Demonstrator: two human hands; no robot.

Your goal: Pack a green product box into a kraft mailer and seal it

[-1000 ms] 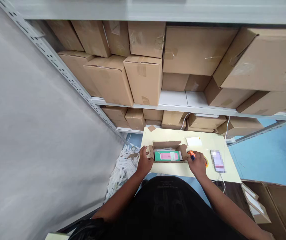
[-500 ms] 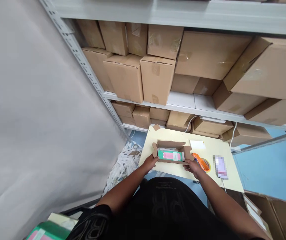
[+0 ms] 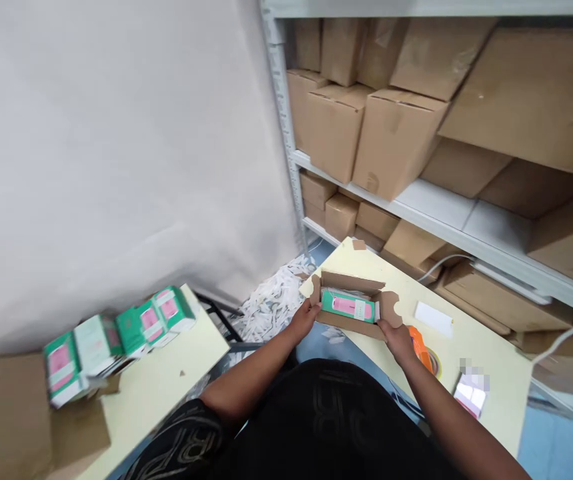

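A small open cardboard box sits near the front edge of a pale yellow table. Inside it lies a green and pink packet. My left hand grips the box's left end by its side flap. My right hand holds the right end under the other flap. Just right of my right hand lies an orange tape dispenser.
A white card and a phone lie on the table. A second table at the left carries several green and pink packets and a cardboard box. Shelves of cartons stand behind. Paper scraps litter the floor.
My view has swung left, bringing the second table with packets into sight. Both hands have dropped from the side flaps to the box's front corners; the right hand has left the tape dispenser.
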